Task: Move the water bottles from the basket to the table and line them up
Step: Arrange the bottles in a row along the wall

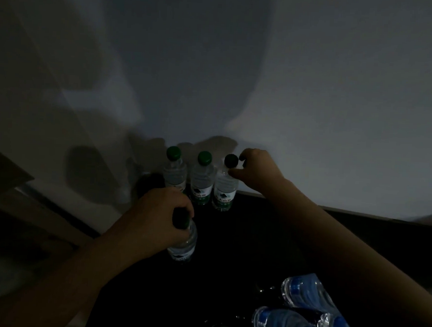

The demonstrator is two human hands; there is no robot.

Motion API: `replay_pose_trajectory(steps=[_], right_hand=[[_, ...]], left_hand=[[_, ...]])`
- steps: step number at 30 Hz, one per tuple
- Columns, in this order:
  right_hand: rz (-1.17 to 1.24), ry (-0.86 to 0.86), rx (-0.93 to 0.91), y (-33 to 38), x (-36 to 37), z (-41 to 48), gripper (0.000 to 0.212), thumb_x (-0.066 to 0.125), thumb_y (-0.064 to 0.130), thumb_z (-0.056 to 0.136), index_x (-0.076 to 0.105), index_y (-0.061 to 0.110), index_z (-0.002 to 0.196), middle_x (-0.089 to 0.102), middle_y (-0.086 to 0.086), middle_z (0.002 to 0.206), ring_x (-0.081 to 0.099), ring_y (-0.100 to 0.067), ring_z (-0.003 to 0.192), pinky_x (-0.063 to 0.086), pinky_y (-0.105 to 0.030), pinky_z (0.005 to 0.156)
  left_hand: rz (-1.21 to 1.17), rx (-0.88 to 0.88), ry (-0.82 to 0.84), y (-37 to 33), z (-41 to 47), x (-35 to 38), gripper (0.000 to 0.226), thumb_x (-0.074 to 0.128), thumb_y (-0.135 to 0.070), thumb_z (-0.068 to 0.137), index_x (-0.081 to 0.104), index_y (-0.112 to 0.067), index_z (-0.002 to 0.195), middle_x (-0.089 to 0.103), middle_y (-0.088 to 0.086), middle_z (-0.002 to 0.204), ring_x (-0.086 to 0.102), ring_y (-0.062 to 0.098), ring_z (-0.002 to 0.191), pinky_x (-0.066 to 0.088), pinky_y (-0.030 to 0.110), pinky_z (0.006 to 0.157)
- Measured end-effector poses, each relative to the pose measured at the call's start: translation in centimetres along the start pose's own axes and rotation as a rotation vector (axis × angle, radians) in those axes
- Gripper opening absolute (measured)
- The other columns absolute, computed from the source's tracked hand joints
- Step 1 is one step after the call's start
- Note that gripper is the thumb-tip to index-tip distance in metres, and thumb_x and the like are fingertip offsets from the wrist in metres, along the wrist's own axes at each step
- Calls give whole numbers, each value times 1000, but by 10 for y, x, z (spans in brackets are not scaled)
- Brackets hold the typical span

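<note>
Three green-capped water bottles stand in a row on the dark table (255,241) against the wall: a left bottle (174,172), a middle bottle (201,180) and a right bottle (224,189). My right hand (256,169) pinches the right bottle at its neck, just below the cap. My left hand (156,215) grips the cap end of a fourth green-capped bottle (183,244), which stands or hangs in front of the row. Several blue-capped bottles (303,292) lie at the lower right; the basket holding them is too dark to make out.
A pale wall (315,93) rises right behind the bottle row. Brown wooden furniture (18,201) sits at the left edge. The scene is very dim.
</note>
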State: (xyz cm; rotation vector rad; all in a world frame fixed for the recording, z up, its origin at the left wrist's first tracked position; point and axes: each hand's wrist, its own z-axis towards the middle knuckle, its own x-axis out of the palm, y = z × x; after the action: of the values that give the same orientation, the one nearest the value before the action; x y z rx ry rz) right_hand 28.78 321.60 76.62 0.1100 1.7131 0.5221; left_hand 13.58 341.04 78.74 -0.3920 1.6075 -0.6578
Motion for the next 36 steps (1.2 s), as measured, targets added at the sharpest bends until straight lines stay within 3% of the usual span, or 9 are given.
replay_pose_trajectory(steps=[4,10,16,20,27,36], right_hand=[[-29,-1,-11,-17,-11,-27,49,72,31,83,59,3,121,62,-15,116,58,-27,106,46,-33,87],[-56,98,28,-49,-21,-74,44,72,32,83,62,7,117,64,-11,113,59,-24,104,49,-35,90],[7,168,90,-86,-20,-112,30,71,31,83,66,7,101,67,-9,100,63,-21,91,55,-37,80],[62,155,136,-108,-18,-130,31,71,31,83,63,14,108,62,-3,105,61,-16,93,52,-29,79],[129,168,200,-133,-12,-147,33,68,28,85,60,15,115,61,-4,111,59,-14,97,53,-32,87],[190,193,206,-152,-6,-144,35,68,32,85,58,22,117,58,3,110,56,-7,93,50,-22,82]], left_hand=[[6,29,32,-9,8,1,19,76,-14,66,71,-23,82,62,-9,86,57,5,80,36,6,65],[6,124,27,-34,29,7,15,77,-7,64,73,-11,78,66,2,82,60,13,77,47,29,69],[61,129,100,-60,67,21,18,76,-13,65,72,-19,81,61,-12,77,56,2,69,45,20,59],[107,171,86,-74,97,36,21,77,-15,60,72,-16,81,65,-6,79,58,10,73,40,14,58],[140,167,105,-87,147,57,21,78,-15,65,72,-18,85,67,2,94,61,17,86,50,28,76],[173,161,96,-85,183,75,20,76,-9,68,71,-10,88,66,8,99,60,22,90,44,25,74]])
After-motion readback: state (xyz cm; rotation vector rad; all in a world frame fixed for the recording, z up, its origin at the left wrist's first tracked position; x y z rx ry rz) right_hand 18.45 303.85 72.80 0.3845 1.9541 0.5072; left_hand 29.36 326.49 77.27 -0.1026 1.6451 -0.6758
